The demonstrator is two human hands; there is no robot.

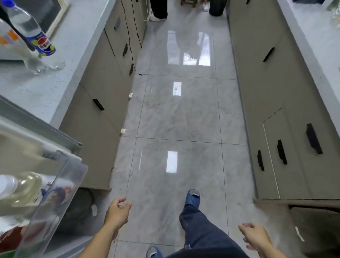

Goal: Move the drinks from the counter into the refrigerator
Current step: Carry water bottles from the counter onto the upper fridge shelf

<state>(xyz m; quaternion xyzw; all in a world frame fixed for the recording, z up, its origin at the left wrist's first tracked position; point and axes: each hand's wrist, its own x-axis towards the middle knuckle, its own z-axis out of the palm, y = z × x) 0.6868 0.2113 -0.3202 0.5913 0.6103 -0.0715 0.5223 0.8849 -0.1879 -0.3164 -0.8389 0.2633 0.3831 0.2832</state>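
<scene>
While hands (118,212) idle, open aisle (176,117) between cabinets (98,96).

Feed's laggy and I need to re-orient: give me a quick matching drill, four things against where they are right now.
Things:
1. blue-label bottle
2. yellowish bottle
3. left hand
4. black bin

Places:
A. in the open fridge door shelf
B. far end of the aisle floor
C. standing on the left counter
D. empty, over the floor near the fridge door

Pairs: 1-C, 2-A, 3-D, 4-B
</scene>
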